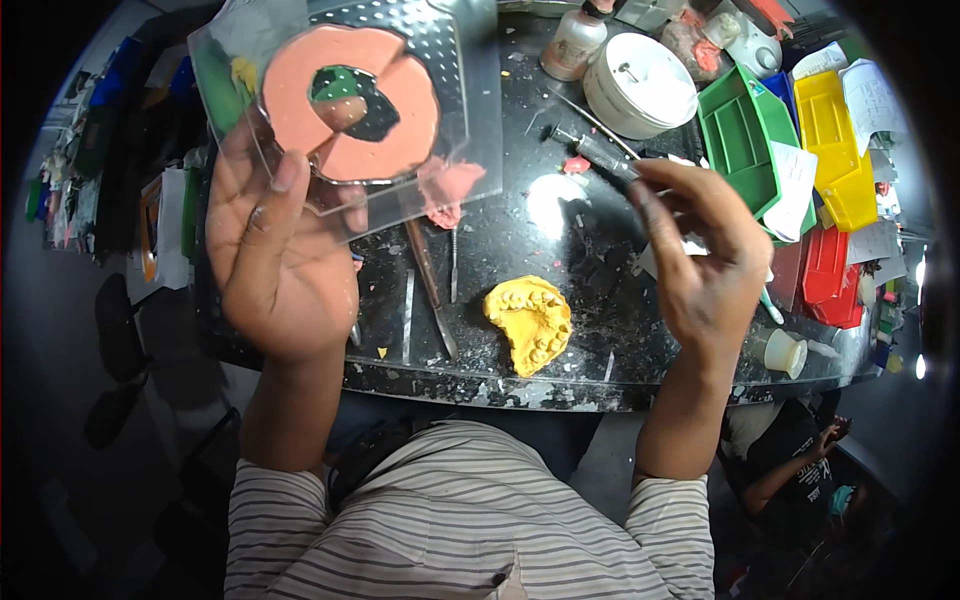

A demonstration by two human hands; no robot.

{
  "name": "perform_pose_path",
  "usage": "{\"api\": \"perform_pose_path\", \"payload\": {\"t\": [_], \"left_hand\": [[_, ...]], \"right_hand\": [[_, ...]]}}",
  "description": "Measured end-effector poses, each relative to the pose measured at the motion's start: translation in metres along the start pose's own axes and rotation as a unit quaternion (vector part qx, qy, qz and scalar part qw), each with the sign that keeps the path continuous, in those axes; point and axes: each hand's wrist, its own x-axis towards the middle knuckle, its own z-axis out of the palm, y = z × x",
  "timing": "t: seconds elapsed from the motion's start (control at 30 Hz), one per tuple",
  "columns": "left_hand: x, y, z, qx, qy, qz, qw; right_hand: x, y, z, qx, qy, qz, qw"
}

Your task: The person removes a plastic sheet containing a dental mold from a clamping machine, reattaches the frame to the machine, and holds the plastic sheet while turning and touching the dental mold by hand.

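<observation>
My left hand (290, 260) holds up a clear plastic panel (475, 130), with the thumb on the near face and fingers behind, seen through it. A pink, ring-shaped piece (390, 150) with an open centre and a slit lies on the panel. My right hand (705, 250) is raised over the bench at the right, thumb and fingers curled together. A syringe-like tool (600, 152) reaches toward those fingertips; whether they grip it is unclear. Between my hands, nearer to me, a yellow dental cast with teeth (530, 325) rests on the black bench.
A wax knife (428, 280) and thin tools lie left of the cast, below a crumpled pink scrap (450, 192). A white round tub (640, 85) and a bottle (575, 42) stand behind. Green (740, 150), yellow (840, 150) and red (828, 270) trays line the right, above a small cup (785, 352).
</observation>
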Motion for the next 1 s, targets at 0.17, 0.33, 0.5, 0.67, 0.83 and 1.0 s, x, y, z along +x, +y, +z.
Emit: {"api": "perform_pose_path", "payload": {"t": [0.17, 0.33, 0.5, 0.67, 0.83, 1.0], "left_hand": [[-0.001, 0.004, 0.008, 0.040, 0.059, 0.101, 0.992], [-0.002, -0.002, 0.009, 0.063, 0.064, 0.159, 0.983], [-0.004, -0.002, 0.011, 0.099, 0.055, 0.157, 0.981], [-0.008, 0.001, 0.015, 0.101, 0.052, 0.145, 0.983], [-0.011, -0.002, 0.019, 0.128, 0.055, 0.159, 0.977], [-0.010, -0.004, 0.012, 0.156, 0.024, 0.209, 0.965]], "right_hand": [[-0.002, -0.008, 0.017, 0.047, -0.091, -0.040, 0.994], [-0.014, -0.040, 0.017, 0.039, -0.151, -0.119, 0.981], [-0.033, -0.080, 0.011, -0.095, -0.331, -0.255, 0.904], [-0.015, -0.058, -0.013, -0.155, -0.230, -0.149, 0.949], [-0.015, -0.014, -0.068, -0.255, -0.037, 0.011, 0.966], [-0.053, -0.011, -0.118, -0.195, 0.086, 0.089, 0.973]]}}
